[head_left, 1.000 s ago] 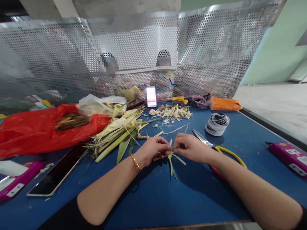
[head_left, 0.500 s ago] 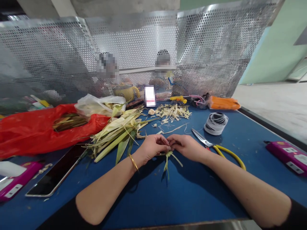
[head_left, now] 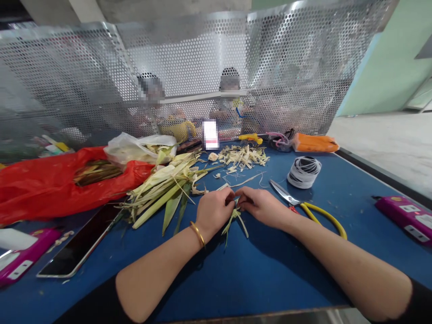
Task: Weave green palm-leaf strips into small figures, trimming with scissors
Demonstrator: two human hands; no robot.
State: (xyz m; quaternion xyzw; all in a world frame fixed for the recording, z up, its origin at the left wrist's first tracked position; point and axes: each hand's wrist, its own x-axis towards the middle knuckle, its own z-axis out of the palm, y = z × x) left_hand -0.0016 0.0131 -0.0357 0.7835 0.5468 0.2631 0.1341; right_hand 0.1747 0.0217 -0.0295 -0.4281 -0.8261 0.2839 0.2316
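Note:
Pale green husk strips, gathered at a knot-like bunch, hang below my fingertips with their loose ends splayed over the blue table. My left hand, with a gold bangle at the wrist, is closed and pinches the top of the strips. Opposite it, my right hand is also closed, thumb and forefinger pressed on the same piece. The fingers hide its upper end. Yellow-handled scissors lie with parted blades beside my right hand. A pile of corn husks lies to the left of my left hand.
Behind the scissors stands a coil of white cord. Husk scraps lie at the back. A red plastic bag, a phone and purple power strips lie around. Two people sit beyond the perforated metal screen.
My left hand has turned, its fingers curling more and its wrist shifting right. The hanging husk ends have swung a little to the left and up.

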